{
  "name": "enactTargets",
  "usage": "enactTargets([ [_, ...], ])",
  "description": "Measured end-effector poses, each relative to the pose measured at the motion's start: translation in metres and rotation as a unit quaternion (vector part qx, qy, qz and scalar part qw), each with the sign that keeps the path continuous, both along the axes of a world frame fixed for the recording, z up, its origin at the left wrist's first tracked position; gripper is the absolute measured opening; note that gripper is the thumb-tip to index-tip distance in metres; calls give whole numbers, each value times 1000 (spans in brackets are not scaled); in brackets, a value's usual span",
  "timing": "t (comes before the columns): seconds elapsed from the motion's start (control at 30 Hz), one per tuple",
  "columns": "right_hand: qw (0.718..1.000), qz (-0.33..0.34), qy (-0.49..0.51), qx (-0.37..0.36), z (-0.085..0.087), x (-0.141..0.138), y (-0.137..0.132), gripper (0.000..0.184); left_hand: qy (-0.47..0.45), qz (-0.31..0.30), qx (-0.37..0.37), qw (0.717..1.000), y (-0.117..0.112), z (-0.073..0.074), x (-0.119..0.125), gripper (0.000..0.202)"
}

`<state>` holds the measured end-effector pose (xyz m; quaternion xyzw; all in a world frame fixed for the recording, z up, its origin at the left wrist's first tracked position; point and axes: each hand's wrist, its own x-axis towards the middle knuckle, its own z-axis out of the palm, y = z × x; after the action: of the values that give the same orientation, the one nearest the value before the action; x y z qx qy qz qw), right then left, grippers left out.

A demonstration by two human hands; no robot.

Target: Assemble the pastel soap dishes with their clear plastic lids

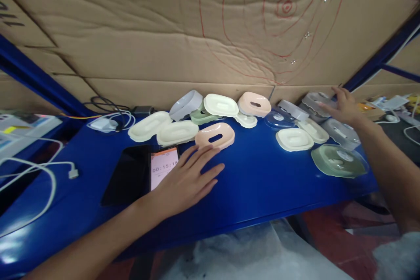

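My left hand [193,175] is open, fingers spread over the blue table, with its fingertips at the near edge of a peach soap dish part with a slot [226,133]. Beside that hand a phone [164,166] displays a running timer. At the back right, my right hand [343,105] reaches to a translucent grey soap dish part [313,100], thumb and fingers apart; whether it touches the part I cannot tell. Near it are another clear grey part [341,133], a cream tray [294,139] and a green dish with a clear cover [339,162].
More cream trays [151,125], a grey-lilac part [186,105] and a second peach part [255,103] lie along the back. A black tablet or phone [126,175] and white cables [49,175] occupy the left. Cardboard [131,30] walls the back; blue posts [377,61] frame it.
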<state>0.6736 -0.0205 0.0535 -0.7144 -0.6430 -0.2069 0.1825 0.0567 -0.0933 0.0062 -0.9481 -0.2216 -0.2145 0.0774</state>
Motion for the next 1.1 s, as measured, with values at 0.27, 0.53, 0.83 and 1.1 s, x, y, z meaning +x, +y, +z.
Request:
enactTargets([
  [0.27,950,269,-6,-155,33,-166,-49,55,7,61,-49,997,13,-14,-5,37],
  [0.53,889,438,14,-131,-28,-303,-76,56,-8,-7,-52,999,2,-6,-3,36],
  [0.83,877,455,57,-143,-49,-291,-66,56,-32,146,2,989,19,-1,-12,36],
  [1.1,871,473,46,-122,-46,-288,-67,55,9,269,-87,959,48,-8,-31,45],
])
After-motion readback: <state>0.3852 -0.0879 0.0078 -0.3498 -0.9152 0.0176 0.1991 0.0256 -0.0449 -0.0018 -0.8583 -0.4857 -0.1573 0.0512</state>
